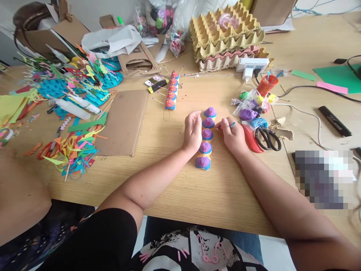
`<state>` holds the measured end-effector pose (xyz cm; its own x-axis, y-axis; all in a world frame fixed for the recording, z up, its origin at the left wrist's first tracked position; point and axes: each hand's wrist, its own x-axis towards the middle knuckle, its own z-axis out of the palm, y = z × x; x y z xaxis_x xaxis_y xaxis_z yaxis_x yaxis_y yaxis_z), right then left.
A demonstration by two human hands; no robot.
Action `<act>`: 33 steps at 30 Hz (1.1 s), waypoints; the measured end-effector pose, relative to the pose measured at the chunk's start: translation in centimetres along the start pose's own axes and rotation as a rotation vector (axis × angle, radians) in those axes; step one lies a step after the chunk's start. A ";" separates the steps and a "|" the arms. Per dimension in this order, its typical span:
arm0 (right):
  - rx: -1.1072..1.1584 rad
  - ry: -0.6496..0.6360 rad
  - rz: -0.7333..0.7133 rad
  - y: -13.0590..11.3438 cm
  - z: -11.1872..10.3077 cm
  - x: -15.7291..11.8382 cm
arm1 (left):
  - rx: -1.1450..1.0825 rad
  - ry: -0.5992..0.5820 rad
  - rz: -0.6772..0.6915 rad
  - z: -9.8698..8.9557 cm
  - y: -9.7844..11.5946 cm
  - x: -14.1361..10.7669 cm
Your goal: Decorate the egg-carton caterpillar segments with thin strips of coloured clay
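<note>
While the purple-capped strip runs from 12 to 6 o'clock, the left hand is nearer.
It lies at that loosely cupped, empty hand's 3 o'clock, and at 9 from the right hand, which pinches a blue-ended stick.

An egg-carton strip is lying on the table between the left hand and right hand; scissors are resting further right, cardboard left, egg trays behind.
</note>
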<state>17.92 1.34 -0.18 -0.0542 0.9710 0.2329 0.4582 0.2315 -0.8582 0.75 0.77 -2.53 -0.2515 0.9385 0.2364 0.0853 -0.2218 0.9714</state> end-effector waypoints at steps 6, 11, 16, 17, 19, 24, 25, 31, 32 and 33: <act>-0.001 -0.014 0.000 0.2 0.1 0.1 | -0.059 -0.002 -0.028 0.0 0.1 0.2; -0.020 0.103 -0.007 0.2 0.0 0.4 | -0.041 0.008 -0.074 0.1 0.3 0.2; -0.143 0.062 0.053 -0.8 -0.1 0.4 | -0.018 -0.008 -0.064 0.2 0.4 -0.2; -0.180 0.032 0.071 -1.0 -0.2 0.3 | -0.019 -0.008 -0.059 0.3 0.5 -0.2; -0.271 -0.027 0.108 -1.4 -0.3 0.1 | -0.017 -0.004 -0.056 0.3 0.5 -0.3; -0.474 -0.130 0.108 -1.6 -0.7 -0.1 | -0.004 -0.001 -0.062 0.3 0.8 -0.3; -0.492 -0.142 0.094 -1.5 -0.7 -0.2 | -0.004 -0.006 -0.060 0.3 0.9 -0.3; -0.310 -0.094 0.044 -0.5 -0.4 -0.2 | -0.013 -0.024 -0.046 0.2 1.0 -0.1; -0.262 -0.084 0.048 -0.3 -0.4 -0.2 | -0.010 -0.022 -0.050 0.2 0.9 -0.1; -0.214 -0.076 0.050 -0.1 -0.4 -0.2 | -0.008 -0.017 -0.053 0.1 0.9 -0.1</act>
<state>18.19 1.10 0.05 -0.0895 0.9845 0.1510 0.6389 0.1730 -0.7496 0.98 0.55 -1.66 -0.2386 0.9535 0.1842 0.0643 -0.1738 0.9827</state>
